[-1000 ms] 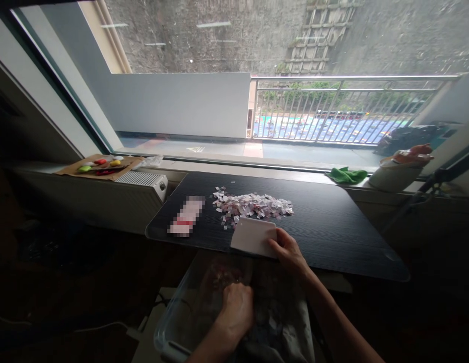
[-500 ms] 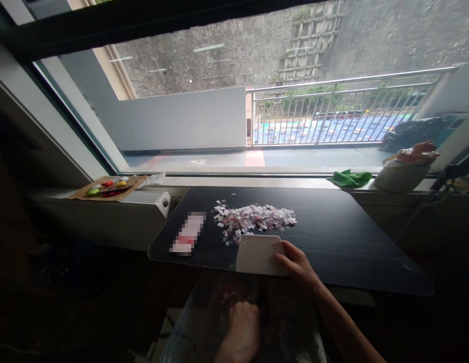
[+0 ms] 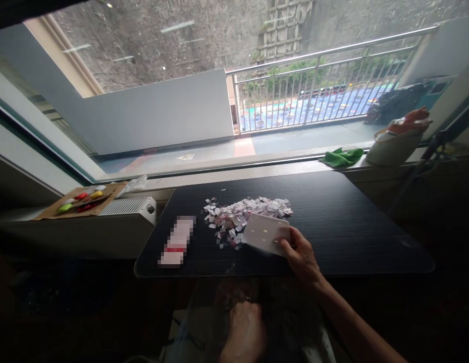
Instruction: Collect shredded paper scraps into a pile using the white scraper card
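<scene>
My right hand (image 3: 303, 254) pinches the right end of a flat white plastic scraper (image 3: 265, 233), thumb on its upper face. The scraper is tilted at the near side of a heap of small white and pinkish paper pieces (image 3: 249, 207) on the dark table. Below the table's front edge, my left hand (image 3: 244, 327) is closed, seemingly on the rim of a clear plastic bag (image 3: 196, 312). Its fingertips are hidden, and the bag is dim and hard to make out.
A blurred-out pink and white item (image 3: 177, 242) lies on the left of the black table (image 3: 351, 222). Beyond it are a radiator (image 3: 128, 206) and cardboard (image 3: 49, 206) with coloured objects. A green cloth (image 3: 342, 157) and a white container (image 3: 393, 146) stand along the windowsill.
The scraper has moved from the table's front edge forward to the paper heap, tilting as it went. My left hand stays low and closed. The camera view has shifted and turned somewhat.
</scene>
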Demonstrator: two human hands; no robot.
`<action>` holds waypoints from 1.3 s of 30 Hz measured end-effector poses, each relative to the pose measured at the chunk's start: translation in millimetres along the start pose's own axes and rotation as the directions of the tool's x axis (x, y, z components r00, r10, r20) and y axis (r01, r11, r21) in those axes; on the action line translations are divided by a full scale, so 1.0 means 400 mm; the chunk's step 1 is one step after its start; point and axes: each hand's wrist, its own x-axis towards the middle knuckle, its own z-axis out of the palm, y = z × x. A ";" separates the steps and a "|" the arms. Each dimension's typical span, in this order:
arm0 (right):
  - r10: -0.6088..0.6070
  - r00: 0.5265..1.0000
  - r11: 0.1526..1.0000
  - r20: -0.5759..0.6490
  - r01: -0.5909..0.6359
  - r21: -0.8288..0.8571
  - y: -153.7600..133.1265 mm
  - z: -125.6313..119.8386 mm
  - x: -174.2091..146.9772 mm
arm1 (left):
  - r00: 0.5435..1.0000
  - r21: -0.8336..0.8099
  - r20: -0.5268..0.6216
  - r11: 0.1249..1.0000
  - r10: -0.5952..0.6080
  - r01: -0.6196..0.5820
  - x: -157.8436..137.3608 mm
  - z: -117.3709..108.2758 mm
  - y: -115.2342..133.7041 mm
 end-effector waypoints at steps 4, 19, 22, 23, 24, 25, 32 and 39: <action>0.005 1.000 1.000 -0.028 -0.005 -0.024 -0.004 -0.004 -0.001 | 1.000 -0.015 -0.012 1.000 0.003 -0.003 0.003 0.004 -0.001; -0.036 0.997 0.994 -0.072 0.028 -0.110 0.008 -0.010 -0.004 | 0.998 -0.046 -0.064 0.999 0.024 -0.027 -0.002 0.004 -0.007; -0.039 0.994 0.990 -0.102 0.024 -0.139 0.000 -0.011 -0.011 | 0.997 -0.042 -0.074 0.999 0.022 -0.025 -0.001 0.010 -0.010; -0.040 0.993 0.990 -0.114 0.024 -0.141 -0.003 -0.010 -0.012 | 0.997 -0.040 -0.070 0.999 0.020 -0.023 -0.001 0.010 -0.010; -0.045 0.991 0.990 -0.124 0.028 -0.138 -0.006 -0.006 -0.012 | 0.998 -0.038 -0.065 0.999 0.019 -0.022 0.000 0.009 -0.010; -0.057 0.990 0.991 -0.130 0.040 -0.131 -0.008 -0.001 -0.012 | 0.998 -0.039 -0.054 0.999 0.020 -0.023 0.001 0.007 -0.009; -0.102 0.992 0.975 -0.072 0.086 -0.205 -0.007 0.023 0.014 | 1.000 -0.067 -0.004 0.997 0.031 -0.031 0.001 -0.011 -0.002; -0.104 0.984 0.960 -0.147 0.061 -0.273 -0.024 -0.028 -0.006 | 0.999 -0.053 -0.044 0.998 0.025 -0.027 0.004 0.002 -0.008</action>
